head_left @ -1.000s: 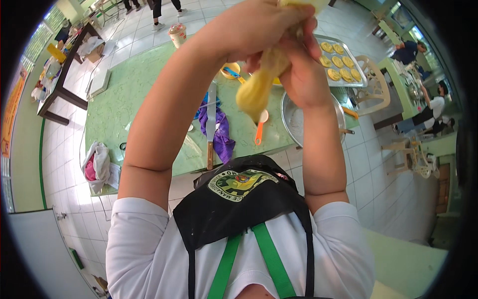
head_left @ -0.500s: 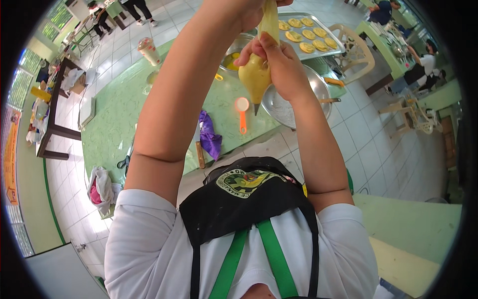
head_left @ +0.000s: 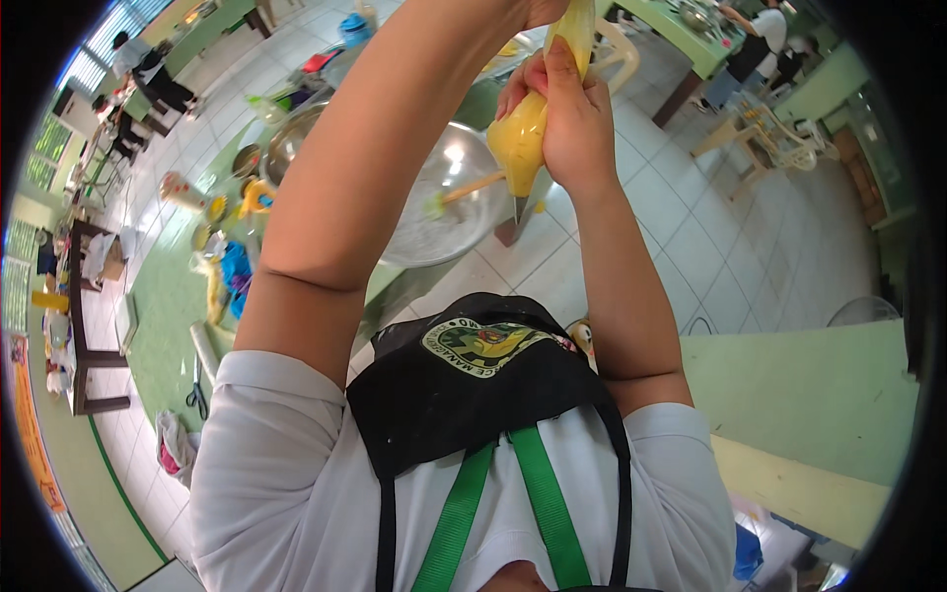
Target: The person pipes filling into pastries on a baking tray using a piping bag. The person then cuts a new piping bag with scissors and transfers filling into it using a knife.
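Note:
My left hand [head_left: 538,12] is cut off by the top edge beside the top of a piping bag, its fingers hidden. My right hand [head_left: 577,123] grips the middle of the bag [head_left: 518,138], full of yellow mixture, its metal tip [head_left: 520,205] pointing down. Just behind the tip, at the right end of the green table [head_left: 158,326], is a steel bowl [head_left: 419,232] of white powder with a wooden-handled spatula [head_left: 473,189] in it. My left forearm hides part of the table's contents.
Bowls [head_left: 247,161], a lidded cup [head_left: 182,192], blue cloth [head_left: 237,266] and scissors [head_left: 195,395] lie on the table. A pale green surface [head_left: 809,380] is at my lower right, plastic chairs [head_left: 760,148] beyond. People work at other tables [head_left: 691,30] in the background.
The view has turned, so the table and bowl appear further left and the pastry tray is largely out of sight. The tilted bag has become more upright, still in my right hand.

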Motion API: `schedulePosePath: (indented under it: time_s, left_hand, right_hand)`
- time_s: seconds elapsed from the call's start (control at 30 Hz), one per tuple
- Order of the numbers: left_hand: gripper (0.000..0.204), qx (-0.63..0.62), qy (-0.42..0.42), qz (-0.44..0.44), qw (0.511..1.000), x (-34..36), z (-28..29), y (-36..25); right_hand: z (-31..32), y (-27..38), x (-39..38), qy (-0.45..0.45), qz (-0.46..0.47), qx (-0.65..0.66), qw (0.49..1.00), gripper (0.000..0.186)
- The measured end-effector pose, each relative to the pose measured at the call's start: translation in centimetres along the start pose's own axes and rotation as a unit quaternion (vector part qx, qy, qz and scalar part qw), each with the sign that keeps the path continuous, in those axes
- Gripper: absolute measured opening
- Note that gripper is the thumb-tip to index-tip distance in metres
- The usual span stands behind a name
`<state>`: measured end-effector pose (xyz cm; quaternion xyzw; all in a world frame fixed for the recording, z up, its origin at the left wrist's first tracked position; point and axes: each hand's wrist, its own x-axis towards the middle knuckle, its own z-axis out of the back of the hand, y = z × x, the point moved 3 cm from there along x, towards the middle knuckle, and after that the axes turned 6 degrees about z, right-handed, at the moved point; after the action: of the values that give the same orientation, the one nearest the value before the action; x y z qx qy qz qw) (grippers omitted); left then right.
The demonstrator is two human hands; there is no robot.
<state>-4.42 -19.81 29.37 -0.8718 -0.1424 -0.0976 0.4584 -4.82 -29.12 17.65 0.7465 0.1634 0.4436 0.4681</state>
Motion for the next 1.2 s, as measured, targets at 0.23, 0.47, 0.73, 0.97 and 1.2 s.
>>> schedulePosePath:
  time_s: [0.23, 0.47, 0.73, 0.97, 1.2]
  left_hand:
    - [0.028, 0.013, -0.072, 0.003, 0.997, 8.4, -5.2, 5.2]
    - [0.027, -0.036, -0.119, 0.048, 0.991, 14.2, -3.7, 11.2]
    - [0.033, 0.081, -0.169, 0.011, 0.982, 16.8, 2.1, 14.5]
    - [0.039, 0.084, -0.243, 0.068, 0.964, 17.6, 15.2, 11.6]
    - [0.031, 0.388, -0.176, 0.148, 0.892, 18.3, 16.4, 8.8]
  right_hand:
    - [11.1, 1.4, 2.4, -0.05, -0.015, 0.006, 0.999, 0.041]
    - [17.3, -2.5, 3.0, -0.036, -0.095, 0.079, 0.992, 0.024]
    - [19.8, -9.1, 6.5, -0.12, -0.163, 0.114, 0.973, 0.023]
    - [21.1, -15.7, 13.0, 0.048, -0.269, 0.065, 0.96, 0.021]
    - [16.4, -20.4, 18.2, 0.214, -0.314, 0.197, 0.904, 0.036]
